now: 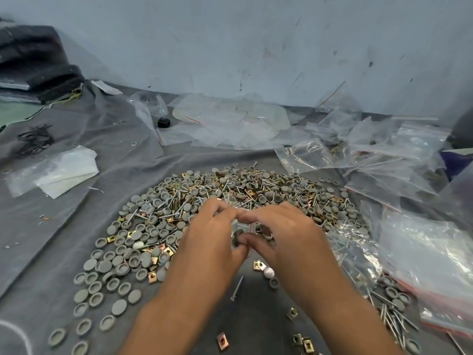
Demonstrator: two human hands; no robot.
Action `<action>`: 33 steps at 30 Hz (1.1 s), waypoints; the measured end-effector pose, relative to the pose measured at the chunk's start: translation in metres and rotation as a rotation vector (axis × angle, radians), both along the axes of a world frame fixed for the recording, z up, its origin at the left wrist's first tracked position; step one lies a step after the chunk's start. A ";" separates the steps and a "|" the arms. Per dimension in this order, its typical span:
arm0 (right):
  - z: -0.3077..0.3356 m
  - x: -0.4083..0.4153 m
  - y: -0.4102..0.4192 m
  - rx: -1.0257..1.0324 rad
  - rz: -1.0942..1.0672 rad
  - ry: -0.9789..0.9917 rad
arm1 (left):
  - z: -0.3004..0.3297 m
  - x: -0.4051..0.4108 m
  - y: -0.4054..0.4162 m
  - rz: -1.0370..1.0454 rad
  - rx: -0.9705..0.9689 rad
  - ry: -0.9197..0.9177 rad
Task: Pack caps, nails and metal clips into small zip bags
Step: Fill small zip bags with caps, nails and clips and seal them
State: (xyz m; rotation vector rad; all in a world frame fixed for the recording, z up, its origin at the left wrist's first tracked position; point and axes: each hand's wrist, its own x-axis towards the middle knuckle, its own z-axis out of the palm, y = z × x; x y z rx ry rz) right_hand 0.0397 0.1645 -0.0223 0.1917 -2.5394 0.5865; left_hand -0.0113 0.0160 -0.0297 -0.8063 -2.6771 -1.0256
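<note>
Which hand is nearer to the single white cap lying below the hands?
Right. The right hand is just above the white cap; the left hand is farther away, up-left.

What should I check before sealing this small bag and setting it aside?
1. Both hands on the bag: left hand and right hand pinch the small zip bag between them: ok.
2. Caps inside: grey shapes show through the plastic: ok.
3. Nail and metal clip inside: cannot tell.
4. Zip strip closed: hidden by fingers: cannot tell.
5. Supply left: mixed pile still large: ok.
6. Drop spot: bags lie at the right, filled or empty unclear: cannot tell.
</note>
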 end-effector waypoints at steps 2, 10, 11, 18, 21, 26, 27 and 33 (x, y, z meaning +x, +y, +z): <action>0.003 0.000 0.005 -0.114 0.018 0.008 | 0.001 -0.001 -0.001 0.014 0.001 -0.011; -0.016 -0.008 0.053 -0.070 -0.294 -0.484 | 0.009 -0.002 -0.013 0.132 0.044 0.050; -0.021 -0.010 0.050 -0.010 -0.274 -0.538 | 0.009 -0.002 -0.012 0.129 0.046 0.052; -0.033 -0.025 0.029 0.152 -0.301 -0.452 | 0.008 0.001 -0.008 0.109 0.031 0.049; -0.032 -0.024 0.030 0.139 -0.268 -0.465 | 0.007 0.000 -0.009 0.107 0.033 0.048; -0.023 -0.017 0.036 0.118 -0.243 -0.505 | 0.007 0.000 -0.010 0.108 0.020 0.042; -0.021 -0.015 0.039 0.139 -0.239 -0.511 | 0.007 0.000 -0.010 0.110 0.018 0.043; -0.017 -0.007 0.051 0.040 -0.270 -0.582 | 0.008 0.002 -0.007 0.116 0.002 0.041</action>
